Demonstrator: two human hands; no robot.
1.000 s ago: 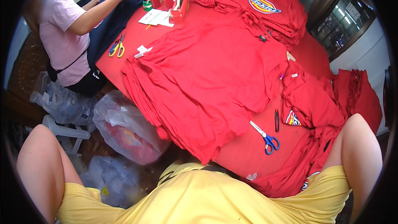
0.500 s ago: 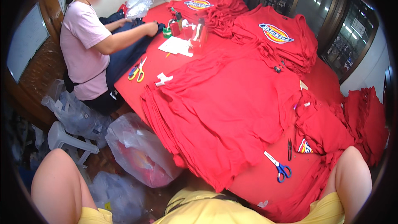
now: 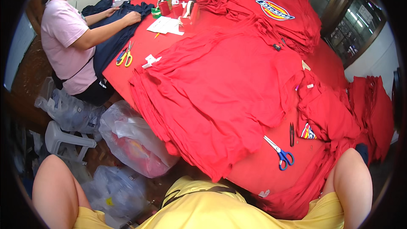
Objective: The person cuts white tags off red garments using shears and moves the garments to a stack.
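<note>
Red surface (image 3: 252,168), bearing a spread heap of red shirts (image 3: 220,89). Beyond the heap: a stack of printed red shirts (image 3: 275,10). Both of the wearer's hands lie outside the view; whether fingers are apart or together cannot be judged. Right of the heap's near end: blue-handled scissors (image 3: 280,152), then smaller black snips (image 3: 292,133). Creased layers are probably best smoothed from the heap's middle, blades kept clear.
</note>
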